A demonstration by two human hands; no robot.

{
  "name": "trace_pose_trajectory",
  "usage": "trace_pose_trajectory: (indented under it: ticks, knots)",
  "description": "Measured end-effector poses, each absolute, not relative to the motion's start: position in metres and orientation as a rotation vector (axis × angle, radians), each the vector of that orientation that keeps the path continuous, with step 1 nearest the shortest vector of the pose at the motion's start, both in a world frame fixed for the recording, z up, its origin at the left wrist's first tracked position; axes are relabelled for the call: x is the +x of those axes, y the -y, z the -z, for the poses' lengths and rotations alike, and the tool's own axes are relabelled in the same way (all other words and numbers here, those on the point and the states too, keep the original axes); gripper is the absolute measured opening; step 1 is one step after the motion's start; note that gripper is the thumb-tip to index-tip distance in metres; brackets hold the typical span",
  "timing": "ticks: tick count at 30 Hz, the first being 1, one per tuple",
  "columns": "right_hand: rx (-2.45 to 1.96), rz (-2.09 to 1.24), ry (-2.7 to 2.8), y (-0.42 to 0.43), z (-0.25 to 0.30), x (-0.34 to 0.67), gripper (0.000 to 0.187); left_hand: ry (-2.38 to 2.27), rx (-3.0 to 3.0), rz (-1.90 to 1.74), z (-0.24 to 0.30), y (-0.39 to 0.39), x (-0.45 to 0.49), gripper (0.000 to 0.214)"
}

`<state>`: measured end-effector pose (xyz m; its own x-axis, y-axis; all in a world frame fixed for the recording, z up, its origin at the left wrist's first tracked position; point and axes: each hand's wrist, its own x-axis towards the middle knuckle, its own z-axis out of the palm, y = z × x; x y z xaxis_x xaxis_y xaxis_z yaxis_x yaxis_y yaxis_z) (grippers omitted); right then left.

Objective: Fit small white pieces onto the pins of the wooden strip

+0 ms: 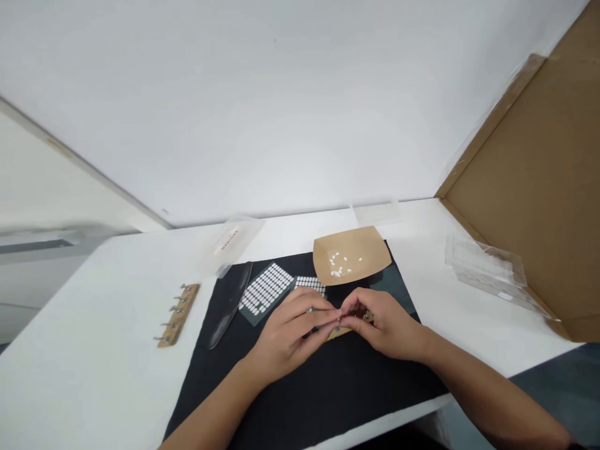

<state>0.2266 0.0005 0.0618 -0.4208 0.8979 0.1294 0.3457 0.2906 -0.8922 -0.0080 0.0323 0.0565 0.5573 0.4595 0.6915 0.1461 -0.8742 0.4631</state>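
My left hand [290, 331] and my right hand [382, 322] meet fingertip to fingertip over a black mat [319, 387]. Between them lies a small wooden strip [340, 333], mostly hidden; both hands are pinched on it. The left fingers cover part of a sheet of white oval stickers [310, 284]. A second, larger sticker sheet [265, 288] lies just left of it. Behind the hands stands a brown paper tray [370, 250] holding several small white pieces [338, 264].
A wooden strip with metal hooks [178, 314] lies on the white table [103, 350] at left. A clear curved plastic piece [229, 303] rests on the mat's left edge. Clear plastic packaging [492, 272] sits at right, beside a cardboard panel [539, 181]. A clear labelled bag [232, 240] lies at the back.
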Motion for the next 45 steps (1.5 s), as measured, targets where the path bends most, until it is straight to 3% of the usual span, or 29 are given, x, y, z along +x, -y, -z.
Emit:
trace_pose_trajectory:
  ticks: [18,29,35,45]
  knots:
    - [-1.068,-1.106,1.934,0.000,-0.052,0.224,0.005,-0.669,2.270,-0.876,-0.060,-0.027,-0.013,0.008]
    - [-1.021,-1.113,1.965,-0.003,-0.054,0.226,0.011,-0.768,2.140,-0.842,-0.058,-0.024,-0.011,0.016]
    - [-0.990,-0.864,2.175,-0.005,-0.047,0.225,0.010,-0.827,2.072,-0.875,-0.053,-0.023,-0.008,0.017]
    - [-0.892,-0.400,2.272,-0.007,-0.045,0.222,0.026,-0.792,2.108,-1.068,-0.051,-0.024,-0.010,0.016]
